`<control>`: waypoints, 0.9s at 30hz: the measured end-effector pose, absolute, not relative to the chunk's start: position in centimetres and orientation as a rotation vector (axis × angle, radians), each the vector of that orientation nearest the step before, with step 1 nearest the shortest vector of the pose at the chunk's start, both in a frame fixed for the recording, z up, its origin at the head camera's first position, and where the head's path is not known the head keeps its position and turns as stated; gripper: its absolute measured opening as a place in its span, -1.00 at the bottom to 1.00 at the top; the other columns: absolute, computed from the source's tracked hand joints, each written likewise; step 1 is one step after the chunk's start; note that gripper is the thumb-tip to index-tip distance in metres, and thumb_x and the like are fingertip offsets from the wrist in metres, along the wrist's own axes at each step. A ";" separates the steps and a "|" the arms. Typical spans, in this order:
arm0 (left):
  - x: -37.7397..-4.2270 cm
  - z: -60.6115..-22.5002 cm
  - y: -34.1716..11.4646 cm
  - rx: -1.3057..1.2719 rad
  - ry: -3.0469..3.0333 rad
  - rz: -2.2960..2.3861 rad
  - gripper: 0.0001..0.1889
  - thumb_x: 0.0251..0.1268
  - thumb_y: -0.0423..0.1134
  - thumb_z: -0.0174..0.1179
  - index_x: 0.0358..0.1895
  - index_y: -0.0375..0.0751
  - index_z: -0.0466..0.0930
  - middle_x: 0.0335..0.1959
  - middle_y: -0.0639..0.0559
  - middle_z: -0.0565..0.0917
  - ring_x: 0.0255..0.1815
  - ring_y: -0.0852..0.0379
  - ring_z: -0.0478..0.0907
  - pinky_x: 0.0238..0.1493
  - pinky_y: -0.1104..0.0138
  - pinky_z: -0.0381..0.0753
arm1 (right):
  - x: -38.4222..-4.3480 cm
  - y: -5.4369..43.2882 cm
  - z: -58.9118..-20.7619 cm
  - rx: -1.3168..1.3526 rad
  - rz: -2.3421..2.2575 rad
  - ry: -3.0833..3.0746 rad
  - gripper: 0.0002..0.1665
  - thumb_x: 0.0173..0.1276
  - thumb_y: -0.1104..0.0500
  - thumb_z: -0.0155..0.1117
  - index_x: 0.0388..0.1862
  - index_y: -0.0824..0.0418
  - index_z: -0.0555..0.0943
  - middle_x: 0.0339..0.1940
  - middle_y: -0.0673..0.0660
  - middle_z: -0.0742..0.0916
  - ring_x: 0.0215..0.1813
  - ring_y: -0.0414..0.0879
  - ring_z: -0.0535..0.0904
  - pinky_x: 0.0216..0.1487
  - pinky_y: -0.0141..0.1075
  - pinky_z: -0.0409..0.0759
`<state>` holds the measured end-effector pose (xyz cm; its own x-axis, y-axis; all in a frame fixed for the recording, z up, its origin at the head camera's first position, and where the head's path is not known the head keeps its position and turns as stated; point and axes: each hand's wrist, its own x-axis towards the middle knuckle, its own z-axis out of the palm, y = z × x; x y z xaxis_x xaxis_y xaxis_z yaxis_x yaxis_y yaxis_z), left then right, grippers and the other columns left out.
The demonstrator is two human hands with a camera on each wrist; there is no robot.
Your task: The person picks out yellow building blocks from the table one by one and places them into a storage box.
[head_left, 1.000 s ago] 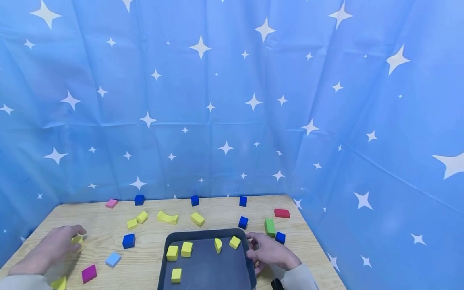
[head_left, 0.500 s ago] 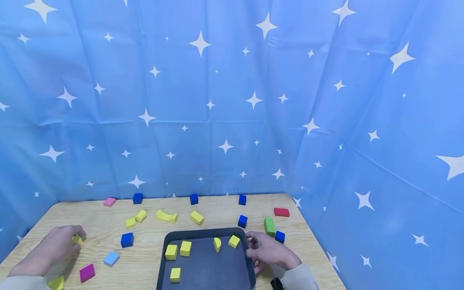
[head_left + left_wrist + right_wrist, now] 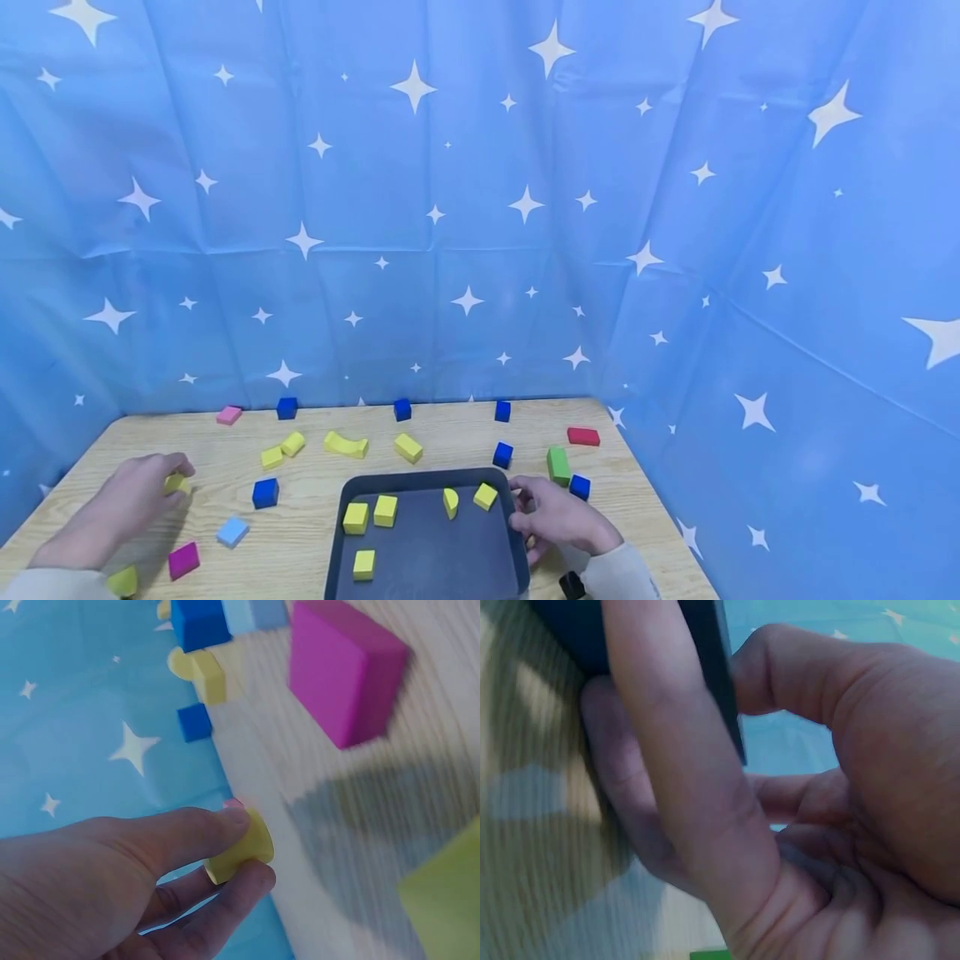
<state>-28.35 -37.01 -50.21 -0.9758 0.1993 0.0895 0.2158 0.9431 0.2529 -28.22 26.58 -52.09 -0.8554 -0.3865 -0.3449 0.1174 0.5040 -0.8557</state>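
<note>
My left hand, over the table's left side, pinches a small yellow block with a rounded edge between thumb and fingertips. In the left wrist view the block shows clearly, with a shadow on the wood beside it. My right hand grips the right wall of a dark grey tray, thumb at the rim and fingers along the outside. Inside the tray lie several yellow blocks, among them a yellow cube and a yellow half-round block. The right wrist view shows fingers against the dark wall.
Near my left hand lie a magenta block, a light blue block and a yellow block. Beyond the tray are a yellow arch block and several blue cubes. A green block and a red block lie right.
My left hand has shifted slightly right and away from me, carrying the yellow block. The right hand stays on the tray wall.
</note>
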 end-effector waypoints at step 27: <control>-25.9 -47.1 -25.9 -0.475 -2.876 -0.500 -0.72 0.26 -0.44 0.70 -0.04 -0.28 0.83 -0.27 0.02 0.79 -0.32 0.21 0.67 -0.30 0.25 0.82 | -27.2 24.9 -51.0 -0.226 -1.256 2.375 -0.04 0.66 0.41 0.36 0.92 0.09 0.27 0.12 0.26 0.73 -0.24 0.05 0.79 -0.44 -0.08 0.88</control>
<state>-25.89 -25.92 -47.11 -0.9319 0.2789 0.2321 0.3409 0.8920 0.2968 -27.18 24.91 -50.97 -0.8892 -0.3412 -0.3048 0.0599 0.5737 -0.8169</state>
